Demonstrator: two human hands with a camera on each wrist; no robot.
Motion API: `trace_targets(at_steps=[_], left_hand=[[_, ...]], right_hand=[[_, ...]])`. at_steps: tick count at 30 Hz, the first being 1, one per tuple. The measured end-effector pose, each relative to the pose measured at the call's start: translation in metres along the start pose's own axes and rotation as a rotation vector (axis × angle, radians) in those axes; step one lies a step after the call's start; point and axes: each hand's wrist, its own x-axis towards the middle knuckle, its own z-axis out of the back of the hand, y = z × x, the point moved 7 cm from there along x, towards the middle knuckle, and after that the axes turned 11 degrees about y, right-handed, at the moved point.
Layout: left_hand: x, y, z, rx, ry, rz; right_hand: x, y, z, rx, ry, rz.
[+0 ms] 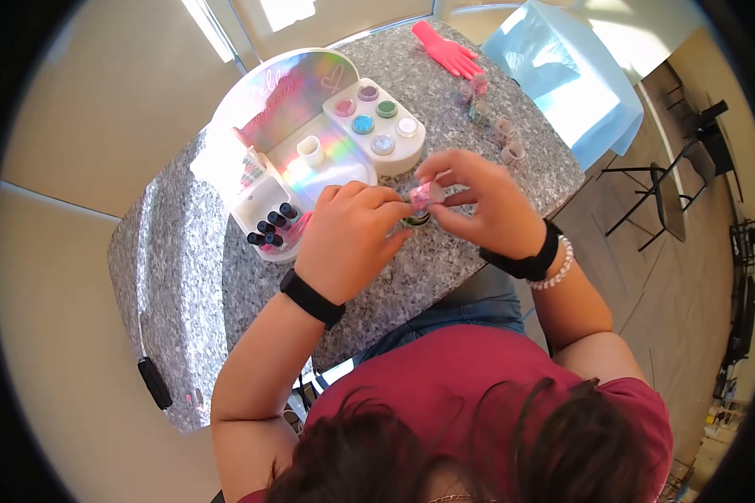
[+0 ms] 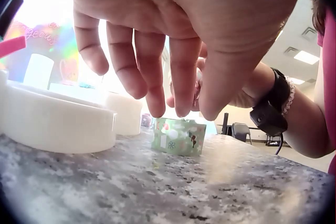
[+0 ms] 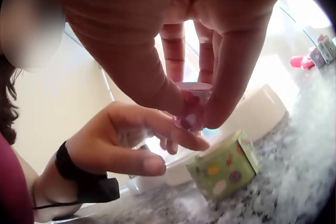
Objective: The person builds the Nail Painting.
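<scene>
Right hand (image 1: 488, 199)'s got a little pink cup (image 3: 193, 111) pinched between thumb and fingers, left hand (image 1: 352, 225)'s fingers loosely spread, right by a green box (image 3: 224, 171).

The green container (image 2: 178, 139) blocks below left fingers (image 2: 184, 85); tabletop (image 1: 235, 289) leftward is free.

Green box (image 3: 226, 174), white case (image 1: 401, 164) on table (image 1: 377, 285)

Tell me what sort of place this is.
Probably a classroom or shared activity room, though I can't be sure: dark folding-style chairs stand beyond the table, and the ceiling has flat light panels and air vents.
</scene>
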Motion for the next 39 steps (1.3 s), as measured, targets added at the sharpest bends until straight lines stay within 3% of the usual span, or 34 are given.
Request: trace_targets(at_steps=[8,20,23,24,27,28,32,35,38,39], left_hand=[[-0.002,0.002,-0.007,0.066,0.009,-0.006],[-0.001,0.002,-0.009,0.058,0.039,0.023],[0.001,0.001,-0.006,0.023,0.03,0.019],[0.001,0.001,-0.006,0.031,0.023,0.007],[0.001,0.003,-0.006,-0.011,0.029,0.015],[0.001,0.002,-0.004,-0.018,0.029,0.014],[0.001,-0.003,-0.002,-0.019,-0.013,0.01],[0.002,-0.006,0.001,-0.007,-0.025,-0.017],[0.002,-0.008,0.005,0.012,-0.036,-0.02],[0.001,-0.007,0.007,0.015,-0.047,-0.011]], right_hand=[[-0.002,-0.008,-0.017,-0.344,0.075,0.227],[0.004,0.004,-0.025,-0.55,0.268,0.147],[0.001,0.01,-0.023,-0.658,0.167,0.252],[0.003,0.007,-0.021,-0.608,0.207,0.174],[0.017,0.008,0.012,-0.542,0.141,0.158],[0.026,-0.003,0.031,-0.624,0.115,0.023],[0.078,-0.059,0.131,-0.863,-0.131,-0.124],[0.111,-0.103,0.163,-1.059,-0.089,-0.155],[0.132,-0.134,0.165,-0.671,0.145,-0.161],[0.133,-0.137,0.172,-0.675,0.141,-0.154]])
